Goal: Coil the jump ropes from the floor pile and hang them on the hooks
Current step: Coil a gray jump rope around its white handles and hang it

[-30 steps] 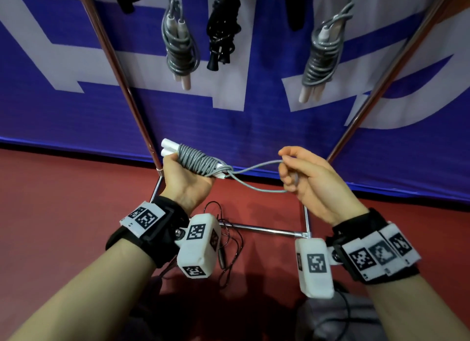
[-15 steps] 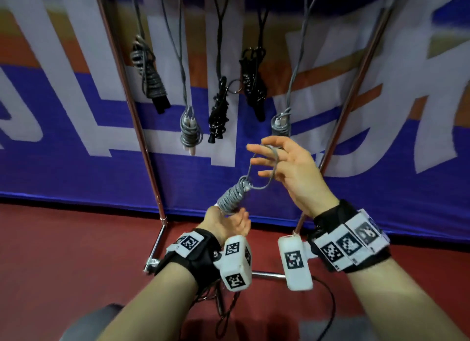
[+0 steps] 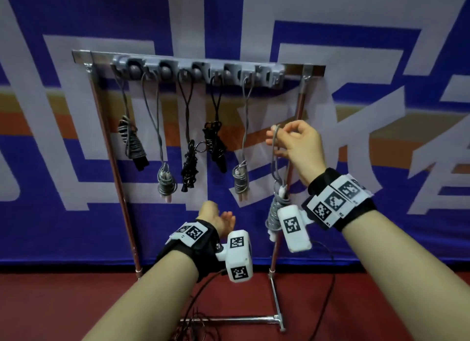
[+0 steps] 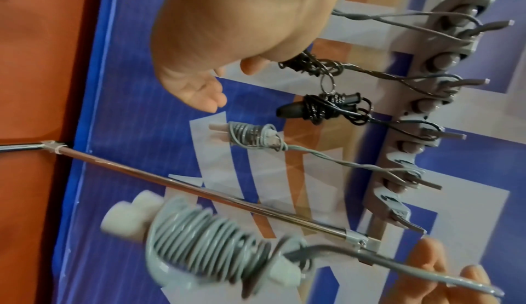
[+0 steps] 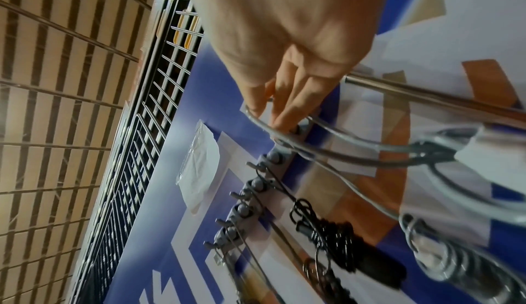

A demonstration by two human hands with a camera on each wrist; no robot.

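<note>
A grey jump rope hangs from my right hand (image 3: 276, 139), which pinches its loop (image 3: 275, 160) at chest height just right of the rack. Its coiled bundle (image 3: 273, 213) with white handles dangles below, partly behind the wrist camera. In the right wrist view my fingers (image 5: 273, 106) hook through the loop (image 5: 313, 144). My left hand (image 3: 223, 220) hovers lower, palm up and relaxed, holding nothing; the bundle (image 4: 205, 237) swings beside it. The hook rail (image 3: 198, 71) carries several coiled grey and black ropes (image 3: 166, 180). Its rightmost hook (image 3: 276, 80) looks free.
The rack stands on chrome poles (image 3: 301, 104) against a blue and white banner (image 3: 381, 61). Its base bar (image 3: 229, 320) lies on the red floor, with a thin black cord (image 3: 195, 323) tangled beside it. A wire mesh fence (image 5: 159, 129) rises above the banner.
My left hand has let go of the coiled bundle and dropped away, fingers relaxed. My right hand has lifted the rope by its loop toward the rail, and my head has tilted up.
</note>
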